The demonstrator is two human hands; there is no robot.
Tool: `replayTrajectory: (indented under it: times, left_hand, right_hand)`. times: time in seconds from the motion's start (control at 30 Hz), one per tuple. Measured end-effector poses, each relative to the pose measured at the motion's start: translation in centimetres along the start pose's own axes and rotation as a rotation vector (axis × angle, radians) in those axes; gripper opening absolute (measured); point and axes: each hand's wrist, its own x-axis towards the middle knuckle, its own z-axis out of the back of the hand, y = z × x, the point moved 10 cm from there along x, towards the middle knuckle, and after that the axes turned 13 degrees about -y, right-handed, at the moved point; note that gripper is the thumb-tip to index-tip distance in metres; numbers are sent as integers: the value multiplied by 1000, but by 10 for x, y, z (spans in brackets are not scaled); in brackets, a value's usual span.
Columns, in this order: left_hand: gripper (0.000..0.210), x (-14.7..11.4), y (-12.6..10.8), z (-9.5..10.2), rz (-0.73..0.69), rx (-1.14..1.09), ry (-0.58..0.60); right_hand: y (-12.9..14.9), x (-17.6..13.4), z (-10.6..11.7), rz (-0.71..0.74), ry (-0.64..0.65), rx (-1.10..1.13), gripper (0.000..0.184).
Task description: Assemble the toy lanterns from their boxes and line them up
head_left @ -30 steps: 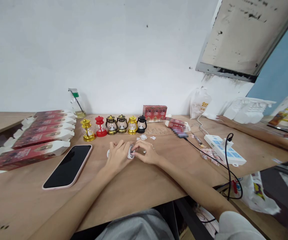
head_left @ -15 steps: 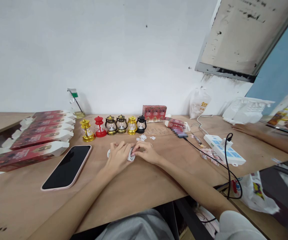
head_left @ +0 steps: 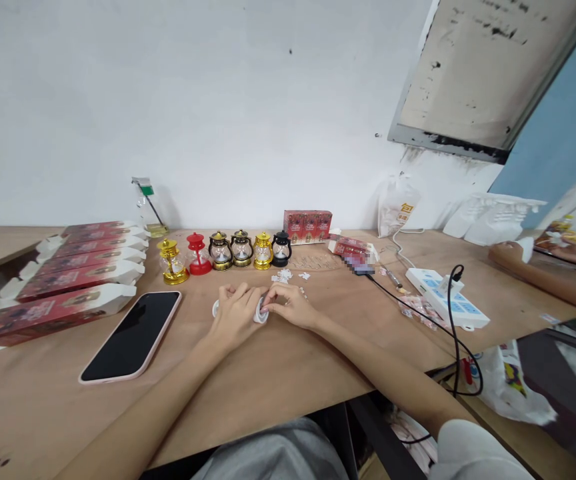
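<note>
My left hand [head_left: 241, 308] is wrapped over a white round-ended object [head_left: 261, 311], about the size of the small lanterns, lying on its side. Most of it is hidden under the fingers, and a white edge shows at the left. My right hand [head_left: 289, 305] has thumb and forefinger pinched at its round right end. Whether a smaller part sits between those fingertips cannot be made out. Just behind the hands are small white paper-like bits [head_left: 283, 275]. Farther back stands a row of small lanterns: gold [head_left: 172, 261], red [head_left: 199, 254], bronze-black [head_left: 221, 251] and black [head_left: 281, 249].
Open red boxes [head_left: 75, 283] lie at left beside a phone [head_left: 132, 337]. A red carton [head_left: 307, 227] stands against the wall. Toward the right are another red box [head_left: 352, 249], a power strip [head_left: 448, 299], a black cable [head_left: 408, 304] and a co-worker's arm [head_left: 543, 277].
Both my hands stay on the white object, almost unmoved. The view has shifted slightly. On the right, the co-worker's hand has lifted and now holds something white.
</note>
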Motion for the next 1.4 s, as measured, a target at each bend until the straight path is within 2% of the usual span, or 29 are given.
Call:
replayTrajectory:
  times: [0.6, 0.77, 1.03, 1.4]
  left_hand:
    - [19, -1, 0, -2, 7, -20, -11]
    - [20, 0, 5, -2, 53, -19, 1]
    - [24, 0, 12, -6, 103, 17, 61]
    - [25, -1, 16, -7, 119, 57, 77]
  right_hand:
    - [0, -1, -2, 28, 22, -39, 24]
    - [5, -3, 1, 96, -33, -11, 20]
    - [17, -7, 3, 254, -109, -108, 15]
    - [28, -11, -3, 387, -74, -288, 12]
